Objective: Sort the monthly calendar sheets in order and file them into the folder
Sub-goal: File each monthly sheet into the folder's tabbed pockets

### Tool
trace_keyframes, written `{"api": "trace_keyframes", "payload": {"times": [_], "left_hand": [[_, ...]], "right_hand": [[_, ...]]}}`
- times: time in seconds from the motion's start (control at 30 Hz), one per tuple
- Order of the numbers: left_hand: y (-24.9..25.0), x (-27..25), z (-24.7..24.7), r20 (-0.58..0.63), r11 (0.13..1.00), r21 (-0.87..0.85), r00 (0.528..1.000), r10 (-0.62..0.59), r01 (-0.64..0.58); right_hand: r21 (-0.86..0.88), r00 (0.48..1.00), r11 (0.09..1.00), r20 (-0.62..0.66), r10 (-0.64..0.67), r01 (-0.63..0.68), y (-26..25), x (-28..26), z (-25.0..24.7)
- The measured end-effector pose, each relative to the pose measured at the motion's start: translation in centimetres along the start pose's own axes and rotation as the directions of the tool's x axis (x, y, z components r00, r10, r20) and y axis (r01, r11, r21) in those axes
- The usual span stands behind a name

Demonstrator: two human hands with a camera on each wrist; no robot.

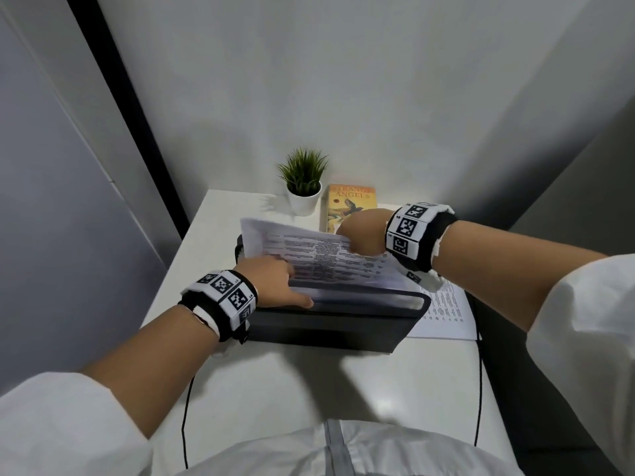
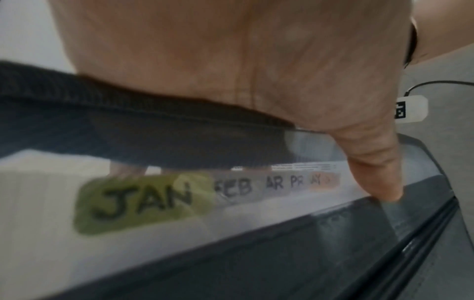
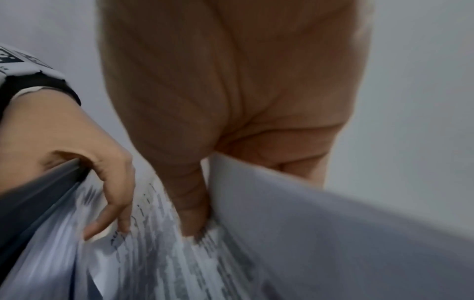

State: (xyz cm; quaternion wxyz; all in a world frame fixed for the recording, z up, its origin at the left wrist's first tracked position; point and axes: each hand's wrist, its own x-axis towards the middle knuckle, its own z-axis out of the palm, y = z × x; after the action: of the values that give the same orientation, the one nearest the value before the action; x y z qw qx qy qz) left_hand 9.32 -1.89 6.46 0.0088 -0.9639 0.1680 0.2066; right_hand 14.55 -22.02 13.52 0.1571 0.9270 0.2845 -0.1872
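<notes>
Filing is under way: left hand (image 1: 275, 283) hooks its fingers into the folder (image 1: 330, 324) mouth at the desk's (image 1: 192, 255) middle, spreading pockets tabbed JAN onward. Right hand (image 1: 364, 235) pinches a calendar sheet (image 1: 295, 245) half inside. Next, I judge, it must slide into the matching month; a spare sheet (image 1: 446, 314) waits at the right edge

Pale grey walls (image 1: 343, 80) meeting in a corner, dark vertical strip (image 1: 127, 108) along the left panel, white desk (image 1: 275, 379) pushed against the back wall, small potted plant (image 1: 303, 182) and paperback book (image 1: 348, 204) at its far edge, soft overhead light.
</notes>
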Motion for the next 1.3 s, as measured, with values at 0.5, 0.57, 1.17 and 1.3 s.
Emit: {"api": "trace_keyframes", "payload": {"times": [0.5,0.57,1.17,1.3], "left_hand": [[0.3,0.0,0.3,-0.013,0.998,0.024,0.999,-0.052,0.053],[0.2,-0.1,0.6,-0.077,0.998,0.043,0.997,-0.031,0.035],[-1.0,0.0,1.9,-0.321,0.967,0.088,0.912,0.254,-0.238],[-1.1,-0.1,2.2,-0.294,0.976,0.016,0.932,0.211,-0.216]], "right_hand": [[-0.171,0.988,0.983,0.145,-0.048,0.073,-1.8,0.4,-0.8],[-0.208,0.989,0.974,0.136,-0.063,0.091,-2.2,0.8,-1.1],[-0.281,0.944,0.953,0.329,-0.019,0.117,-4.1,6.3,4.8],[-0.102,0.962,0.988,0.258,-0.088,0.118,-2.5,4.0,3.3]]}}
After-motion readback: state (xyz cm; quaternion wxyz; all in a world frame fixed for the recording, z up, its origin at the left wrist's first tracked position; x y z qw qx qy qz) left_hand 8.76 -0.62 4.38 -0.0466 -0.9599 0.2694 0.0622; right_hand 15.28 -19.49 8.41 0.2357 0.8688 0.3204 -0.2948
